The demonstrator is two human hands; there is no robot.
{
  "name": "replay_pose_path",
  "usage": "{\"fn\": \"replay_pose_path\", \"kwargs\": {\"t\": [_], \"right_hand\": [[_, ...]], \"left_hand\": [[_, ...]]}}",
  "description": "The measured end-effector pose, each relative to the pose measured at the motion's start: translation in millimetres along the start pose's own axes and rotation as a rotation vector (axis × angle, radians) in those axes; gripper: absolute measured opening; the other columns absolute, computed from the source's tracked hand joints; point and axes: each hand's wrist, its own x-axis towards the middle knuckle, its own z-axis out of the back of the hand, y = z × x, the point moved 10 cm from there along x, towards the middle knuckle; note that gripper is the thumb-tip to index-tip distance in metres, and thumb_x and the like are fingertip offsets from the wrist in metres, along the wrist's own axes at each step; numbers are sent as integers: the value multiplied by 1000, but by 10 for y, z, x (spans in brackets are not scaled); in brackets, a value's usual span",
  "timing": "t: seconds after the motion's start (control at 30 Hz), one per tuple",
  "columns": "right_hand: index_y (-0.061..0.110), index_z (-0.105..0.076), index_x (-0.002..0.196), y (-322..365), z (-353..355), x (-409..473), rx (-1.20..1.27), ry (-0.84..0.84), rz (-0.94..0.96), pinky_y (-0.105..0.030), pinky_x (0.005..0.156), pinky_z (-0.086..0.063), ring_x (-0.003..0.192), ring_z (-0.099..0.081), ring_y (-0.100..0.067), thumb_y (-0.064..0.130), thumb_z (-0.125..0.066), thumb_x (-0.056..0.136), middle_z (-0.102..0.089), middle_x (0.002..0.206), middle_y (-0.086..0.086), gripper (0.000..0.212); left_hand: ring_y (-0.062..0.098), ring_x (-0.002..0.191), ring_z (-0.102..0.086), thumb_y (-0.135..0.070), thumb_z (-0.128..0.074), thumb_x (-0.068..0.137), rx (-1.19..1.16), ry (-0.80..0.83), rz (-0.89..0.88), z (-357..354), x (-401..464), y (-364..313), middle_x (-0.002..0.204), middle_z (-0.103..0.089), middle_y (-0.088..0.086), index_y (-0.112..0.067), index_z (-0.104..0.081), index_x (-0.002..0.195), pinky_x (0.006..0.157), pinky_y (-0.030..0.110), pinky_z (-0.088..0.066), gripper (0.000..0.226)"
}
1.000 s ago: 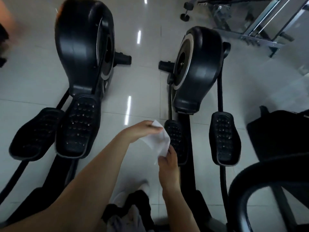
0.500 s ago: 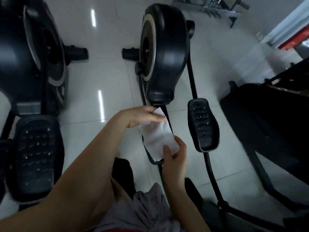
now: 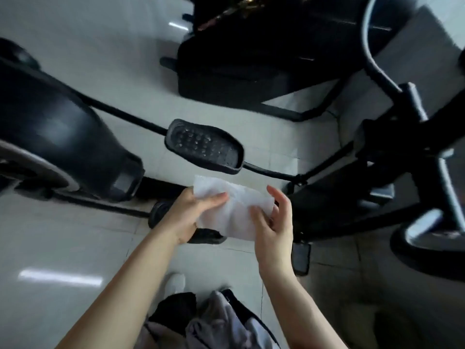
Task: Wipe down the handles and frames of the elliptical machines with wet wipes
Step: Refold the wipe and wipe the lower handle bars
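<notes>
Wipe (image 3: 234,210) was by now spread almost flat between my two hands, where half a second before it had hung as a narrower strip pinched at top and bottom. My left hand (image 3: 193,212) gripped its left edge, thumb laid across the top of the sheet and the other fingers curled beneath. My right hand (image 3: 273,220) held the right edge more loosely, thumb pressed on the sheet, the remaining fingers half straightened behind it. The wipe touched nothing but my hands and hung above the floor (image 3: 75,238).

My view had also swung to the right. The second elliptical of a second ago was out of sight, and the flywheel housing (image 3: 57,147) of the near machine lay at the left edge. Its pedal (image 3: 203,147) sat just beyond the wipe, and the upright frame (image 3: 392,152) and curved handle bar (image 3: 372,51) had come into view on the right, blurred.

I judged that the unfolding was about finished and no wiping had begun. With the handle and frame now facing me, these seemed the likely first surfaces, though I would need to bunch the sheet into one hand first.
</notes>
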Motion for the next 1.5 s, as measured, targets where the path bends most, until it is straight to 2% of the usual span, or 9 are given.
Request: {"fn": "replay_pose_path", "kwargs": {"t": [0.2, 0.37, 0.5, 0.67, 0.93, 1.07, 1.2, 1.33, 1.5], "right_hand": [[18, -65, 109, 43, 777, -122, 264, -162, -136, -21, 73, -51, 90, -66, -15, 28, -71, 66, -71, 100, -2, 45], [17, -65, 86, 114, 1061, -271, 183, -253, -62, -27, 65, -44, 71, -55, -17, 29, -63, 74, -62, 75, -3, 16], [14, -69, 97, 125, 1103, -388, 297, -381, -58, -41, 76, -57, 86, -68, -32, 36, -63, 82, -72, 93, -14, 28], [-1, -64, 100, 435, 1216, -457, 472, -602, 81, -34, 71, -51, 79, -60, -29, 44, -56, 91, -60, 83, -19, 47], [-2, -64, 114, 885, 1136, -713, 705, -1012, 253, -33, 74, -57, 95, -67, -31, 31, -64, 89, -68, 108, -23, 41], [8, -73, 94, 905, 1156, -1104, 731, -1341, 219, -34, 69, -57, 83, -69, -27, 19, -51, 100, -72, 96, -19, 26], [30, -72, 95, 2116, 1257, -1973, -194, -1834, 710, -29, 84, -50, 90, -63, -5, 23, -53, 101, -69, 92, 15, 21], [-1, -65, 119, 3139, 1284, -1498, -1733, -1366, 621, -45, 113, -36, 126, -54, -28, 8, -43, 102, -62, 129, -12, 29], [2, -71, 113, 2512, 1646, -1076, -2082, -868, 375, -38, 118, -30, 128, -55, -26, 6, -56, 98, -63, 130, -11, 21]], "left_hand": [[17, 79, -71, -25, -81, 79, 362, 159, -200, -984, 22, -335, 80, -76, 0, -17, -73, 81, 75, 34, -54, 11], [3, 78, -66, -25, -71, 87, 646, 104, -519, -1428, -250, -648, 72, -70, -17, -31, -71, 82, 65, 13, -46, 7], [-9, 99, -62, -32, -58, 97, 580, 441, -512, -1768, -387, -488, 100, -70, -27, -37, -70, 107, 81, 8, -47, 16], [7, 142, -35, -50, -39, 99, 458, 970, -576, -2210, -659, -359, 150, -44, -16, -25, -43, 146, 117, 39, -33, 54], [15, 150, -20, -49, -39, 101, 520, 1382, -1152, -2500, -908, -749, 161, -26, -6, -17, -32, 151, 118, 39, -22, 60], [14, 143, -36, -37, -61, 89, 314, 1476, -953, -2486, -863, -944, 154, -39, -11, -21, -43, 141, 113, 44, -34, 57], [16, 139, -42, -29, -58, 90, 193, 1256, -1280, -2627, -849, -1431, 147, -46, 7, -14, -44, 136, 111, 44, -39, 50], [19, 136, -43, -25, -52, 94, 140, 1160, -1298, -2974, -803, -1669, 146, -43, 8, -12, -43, 136, 114, 27, -32, 46], [10, 136, -40, -25, -46, 97, 145, 1157, -1330, -3084, -770, -1614, 146, -44, 9, -14, -44, 136, 113, 20, -28, 41]]}}
